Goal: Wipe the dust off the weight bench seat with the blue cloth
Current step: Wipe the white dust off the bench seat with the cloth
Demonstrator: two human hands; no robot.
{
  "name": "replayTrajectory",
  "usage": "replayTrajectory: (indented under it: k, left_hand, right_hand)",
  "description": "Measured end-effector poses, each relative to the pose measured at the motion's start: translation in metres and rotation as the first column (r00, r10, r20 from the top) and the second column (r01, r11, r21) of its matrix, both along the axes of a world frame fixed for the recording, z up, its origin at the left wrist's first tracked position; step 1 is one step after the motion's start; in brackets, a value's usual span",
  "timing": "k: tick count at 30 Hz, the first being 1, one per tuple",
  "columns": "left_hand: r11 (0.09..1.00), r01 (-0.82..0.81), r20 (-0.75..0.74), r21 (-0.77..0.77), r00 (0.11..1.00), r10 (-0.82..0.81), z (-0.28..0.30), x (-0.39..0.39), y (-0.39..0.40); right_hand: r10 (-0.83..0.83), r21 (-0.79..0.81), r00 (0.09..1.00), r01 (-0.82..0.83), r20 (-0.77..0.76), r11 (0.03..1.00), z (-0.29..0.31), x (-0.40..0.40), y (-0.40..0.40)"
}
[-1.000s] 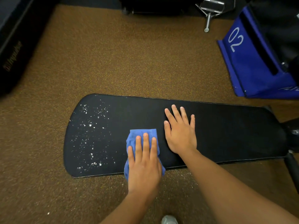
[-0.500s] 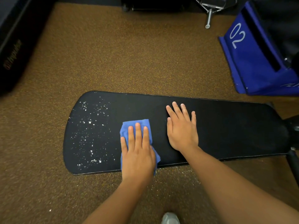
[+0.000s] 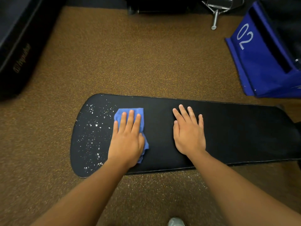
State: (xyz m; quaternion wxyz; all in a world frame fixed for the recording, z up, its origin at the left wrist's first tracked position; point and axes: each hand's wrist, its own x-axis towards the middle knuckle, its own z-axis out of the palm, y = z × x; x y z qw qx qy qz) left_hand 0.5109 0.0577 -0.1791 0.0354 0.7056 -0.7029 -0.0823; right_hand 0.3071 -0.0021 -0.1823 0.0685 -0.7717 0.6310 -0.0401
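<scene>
View from above of a black padded bench (image 3: 228,128) lying across a brown speckled floor (image 3: 130,59). The left hand (image 3: 126,141) lies flat on the blue cloth (image 3: 130,110), fingers straight and close together, pressing the crumpled fabric onto the pad; part of the cloth shows beyond the fingertips and at the thumb side of the palm. White dust (image 3: 93,132) is scattered over the rounded left end of the bench, just beside the cloth's left edge, with a few specks touching it. The pad to the right of the cloth appears dark and free of specks. The right hand (image 3: 189,134) rests palm down on the bare pad, fingers straight and slightly spread, well apart from the cloth, holding nothing. Both forearms reach in from the lower edge and cover part of the near rim of the bench. A light scatter of pale specks lies on the floor along that near rim. Surroundings: a blue box (image 3: 260,62) marked "02" stands at the upper right, a metal pin (image 3: 215,18) with its bracket at the top, a dark padded unit (image 3: 17,46) with lettering at the upper left, and the tip of a grey shoe (image 3: 175,221) at the bottom edge.
</scene>
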Motion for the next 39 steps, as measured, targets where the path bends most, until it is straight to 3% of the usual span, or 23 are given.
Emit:
replayTrajectory:
  k: [5, 10, 14, 17, 22, 25, 31, 36, 39]
  left_hand:
    - [0.996, 0.084, 0.017, 0.043, 0.996, -0.085, 0.004, -0.031, 0.019]
    - [0.982, 0.164, 0.062, 0.093, 0.983, -0.171, 0.003, -0.04, -0.032]
    - [0.993, -0.034, 0.049, 0.112, 0.998, 0.029, 0.007, -0.006, -0.067]
    - [0.988, -0.137, -0.009, 0.077, 0.99, 0.138, 0.005, 0.033, -0.045]
    - [0.999, -0.018, 0.024, 0.049, 1.0, 0.016, 0.009, -0.001, 0.033]
    - [0.995, 0.085, 0.024, 0.054, 0.996, -0.087, 0.003, -0.031, 0.023]
    - [0.997, 0.014, 0.034, 0.073, 0.999, -0.017, 0.002, 0.008, -0.045]
    - [0.997, -0.08, 0.019, 0.014, 0.997, 0.08, 0.001, 0.031, 0.002]
    - [0.999, -0.038, 0.024, 0.031, 0.999, 0.037, 0.002, 0.009, 0.027]
  right_hand:
    - [-0.003, 0.009, 1.0, 0.003, -0.009, 1.0, 0.002, 0.004, 0.001]
    - [-0.003, 0.016, 1.0, 0.003, -0.003, 1.0, 0.001, 0.003, 0.002]
    - [-0.016, 0.025, 1.0, 0.015, 0.017, 1.0, 0.002, 0.0, 0.002]
    - [-0.012, 0.028, 1.0, 0.012, 0.008, 1.0, 0.002, 0.0, 0.001]
    - [-0.023, 0.018, 1.0, 0.023, 0.006, 1.0, 0.001, 0.003, 0.0]
    - [-0.028, 0.005, 1.0, 0.028, 0.006, 1.0, 0.0, 0.004, 0.0]
    - [-0.019, 0.023, 1.0, 0.019, -0.004, 1.0, 0.001, 0.0, 0.0]
    - [-0.019, 0.022, 1.0, 0.019, 0.005, 1.0, 0.002, 0.001, 0.0]
    - [-0.024, 0.016, 1.0, 0.024, 0.001, 1.0, 0.001, 0.003, 0.0]
